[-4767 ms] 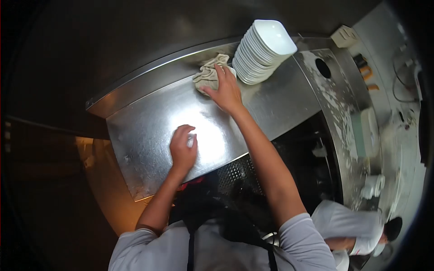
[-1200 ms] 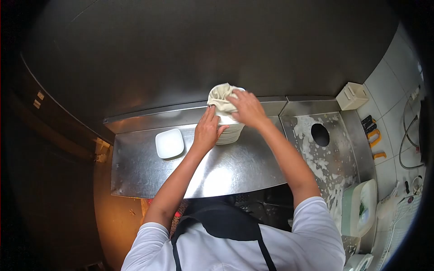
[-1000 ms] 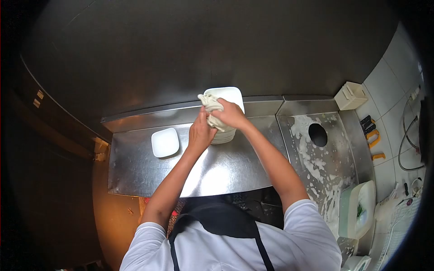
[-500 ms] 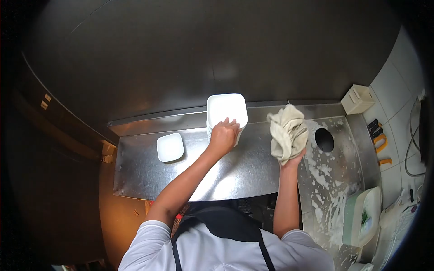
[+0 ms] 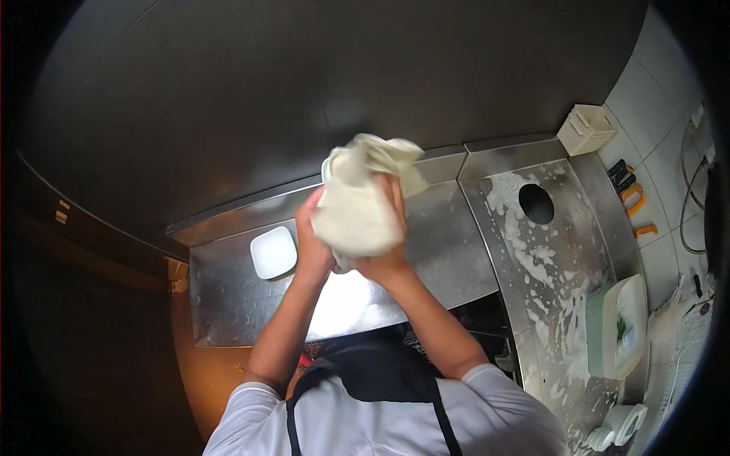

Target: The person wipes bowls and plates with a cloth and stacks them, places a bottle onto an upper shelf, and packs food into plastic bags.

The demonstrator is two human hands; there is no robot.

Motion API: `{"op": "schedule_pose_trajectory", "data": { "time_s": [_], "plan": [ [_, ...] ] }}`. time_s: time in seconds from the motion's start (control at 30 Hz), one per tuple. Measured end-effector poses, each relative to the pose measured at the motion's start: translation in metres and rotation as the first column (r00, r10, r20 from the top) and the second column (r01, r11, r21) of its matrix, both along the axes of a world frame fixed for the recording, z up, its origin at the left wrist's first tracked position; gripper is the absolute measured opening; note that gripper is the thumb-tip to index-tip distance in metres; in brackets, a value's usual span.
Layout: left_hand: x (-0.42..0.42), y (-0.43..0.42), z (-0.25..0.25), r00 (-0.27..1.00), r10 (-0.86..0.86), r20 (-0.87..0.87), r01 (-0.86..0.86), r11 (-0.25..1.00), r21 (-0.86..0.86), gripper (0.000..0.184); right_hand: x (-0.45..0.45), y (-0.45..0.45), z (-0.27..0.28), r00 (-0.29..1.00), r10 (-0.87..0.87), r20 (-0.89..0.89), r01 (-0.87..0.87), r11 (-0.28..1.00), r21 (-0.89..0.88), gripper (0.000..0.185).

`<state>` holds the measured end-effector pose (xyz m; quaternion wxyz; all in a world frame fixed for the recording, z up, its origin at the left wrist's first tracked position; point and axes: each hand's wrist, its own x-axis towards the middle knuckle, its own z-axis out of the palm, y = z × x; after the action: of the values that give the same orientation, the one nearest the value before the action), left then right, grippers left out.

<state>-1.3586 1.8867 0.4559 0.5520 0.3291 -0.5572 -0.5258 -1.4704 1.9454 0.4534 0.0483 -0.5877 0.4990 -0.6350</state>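
Observation:
A cream cloth point(image 5: 357, 216), blurred by motion, is bunched between my two hands over the steel counter point(image 5: 449, 251). My left hand point(image 5: 311, 239) grips its left side, and my right hand point(image 5: 391, 235) holds it from the right, with fingers partly behind the folds. Behind the cloth, the stack of white square dishes point(image 5: 325, 169) is mostly hidden; only a white edge shows at the left. A single white square dish point(image 5: 274, 253) lies on the counter to the left of my left hand.
To the right is a steel sink surface point(image 5: 563, 258) with foam and a round black hole point(image 5: 537, 204). A white holder point(image 5: 586, 130) stands at the back right, near orange-handled tools point(image 5: 633, 200). A green-and-white tub point(image 5: 617, 328) sits at the right edge.
My right hand has brought the cloth from the right back to the middle, over the dish stack. My left hand has left the stack and taken hold of the cloth. The view has shifted slightly.

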Motion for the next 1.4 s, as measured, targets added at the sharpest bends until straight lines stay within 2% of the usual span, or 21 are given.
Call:
{"op": "schedule_pose_trajectory", "data": {
  "time_s": [0.03, 0.1, 0.17, 0.23, 0.33, 0.37, 0.43, 0.53, 0.63, 0.7, 0.8, 0.87, 0.9, 0.97, 1.0, 1.07, 1.1, 1.17, 1.2, 1.23, 1.4],
  "plan": [
    [0.007, 0.015, 0.008, 0.999, 0.036, -0.004, -0.036, 0.999, 0.010, 0.024, 0.002, -0.014, 0.027, 0.957, -0.144, -0.253, 0.126, 0.988, -0.084, 0.053],
    [0.019, 0.023, 0.007, 0.941, 0.199, -0.272, -0.176, 0.979, 0.106, 0.024, 0.009, -0.051, 0.034, 0.988, 0.105, -0.113, -0.114, 0.990, -0.080, 0.055],
    [0.063, 0.027, -0.001, 0.965, 0.062, -0.256, -0.031, 0.992, 0.122, 0.027, 0.022, -0.090, 0.008, 0.930, 0.329, 0.164, -0.313, 0.943, -0.116, 0.046],
    [0.076, 0.033, -0.001, 0.939, 0.216, -0.267, -0.198, 0.976, 0.091, 0.025, 0.044, -0.111, -0.029, 0.482, 0.463, 0.744, -0.630, 0.773, -0.073, 0.038],
    [0.096, 0.038, -0.010, 0.924, 0.337, -0.182, -0.346, 0.938, -0.020, 0.024, 0.091, -0.096, -0.063, 0.292, 0.422, 0.858, -0.634, 0.757, -0.156, 0.034],
    [0.105, 0.040, -0.019, 0.924, 0.362, -0.128, -0.371, 0.926, -0.062, 0.024, 0.109, -0.084, -0.062, -0.030, 0.367, 0.930, -0.643, 0.705, -0.299, 0.035],
    [0.121, 0.039, -0.044, 0.929, 0.371, 0.008, -0.365, 0.917, -0.159, 0.022, 0.133, -0.070, -0.100, -0.304, 0.399, 0.865, -0.663, 0.564, -0.493, 0.034],
    [0.156, 0.028, -0.070, 0.908, 0.335, 0.252, -0.210, 0.884, -0.416, 0.015, 0.159, -0.015, -0.090, -0.365, -0.009, 0.931, -0.730, 0.624, -0.280, 0.026],
    [0.195, 0.016, -0.073, 0.887, 0.280, 0.367, -0.027, 0.825, -0.564, 0.025, 0.160, -0.007, -0.095, -0.358, -0.004, 0.934, -0.733, 0.621, -0.278, 0.032],
    [0.218, 0.003, -0.076, 0.847, 0.312, 0.430, 0.065, 0.743, -0.666, 0.026, 0.153, -0.018, -0.114, -0.493, 0.061, 0.868, -0.673, 0.605, -0.425, 0.034],
    [0.251, -0.012, -0.092, 0.815, 0.307, 0.492, -0.006, 0.853, -0.522, 0.024, 0.161, -0.014, -0.049, -0.267, 0.183, 0.946, -0.756, 0.569, -0.324, 0.035],
    [0.263, -0.026, -0.113, 0.781, 0.328, 0.532, -0.006, 0.855, -0.518, 0.023, 0.149, -0.020, -0.027, 0.261, 0.312, 0.914, -0.747, 0.665, -0.013, 0.037],
    [0.266, -0.033, -0.133, 0.760, 0.354, 0.546, 0.010, 0.832, -0.554, 0.022, 0.128, -0.028, -0.036, 0.599, 0.328, 0.730, -0.617, 0.770, 0.161, 0.041],
    [0.269, -0.047, -0.172, 0.688, 0.409, 0.599, 0.096, 0.767, -0.634, 0.023, 0.079, -0.041, -0.041, -0.012, 0.415, 0.910, -0.786, 0.558, -0.265, 0.037],
    [0.268, -0.050, -0.191, 0.677, 0.412, 0.610, 0.109, 0.763, -0.637, 0.022, 0.040, -0.047, -0.052, 0.506, 0.283, 0.814, -0.595, 0.799, 0.092, 0.033],
    [0.267, -0.054, -0.222, 0.642, 0.426, 0.637, 0.137, 0.754, -0.642, 0.021, 0.021, -0.065, -0.040, 0.875, -0.063, 0.480, -0.091, 0.953, 0.290, 0.028],
    [0.266, -0.053, -0.236, 0.604, 0.423, 0.675, 0.168, 0.760, -0.627, 0.020, 0.031, -0.077, -0.023, 0.878, -0.144, 0.456, 0.028, 0.968, 0.251, 0.029],
    [0.263, -0.053, -0.259, 0.519, 0.437, 0.735, 0.214, 0.766, -0.606, 0.019, 0.011, -0.099, -0.041, 0.995, -0.098, -0.019, 0.096, 0.897, 0.431, 0.043],
    [0.261, -0.053, -0.276, 0.501, 0.433, 0.749, 0.214, 0.777, -0.592, 0.018, 0.000, -0.113, -0.057, 0.978, -0.013, -0.206, 0.114, 0.865, 0.489, 0.054],
    [0.258, -0.052, -0.284, 0.503, 0.461, 0.731, 0.195, 0.763, -0.616, 0.019, -0.003, -0.122, -0.078, 0.807, -0.075, -0.585, 0.370, 0.837, 0.403, 0.063],
    [0.243, -0.046, -0.277, 0.488, 0.440, 0.754, 0.142, 0.812, -0.566, 0.027, 0.025, -0.123, -0.080, 0.752, 0.011, -0.659, 0.309, 0.877, 0.367, 0.065]
  ]
}}
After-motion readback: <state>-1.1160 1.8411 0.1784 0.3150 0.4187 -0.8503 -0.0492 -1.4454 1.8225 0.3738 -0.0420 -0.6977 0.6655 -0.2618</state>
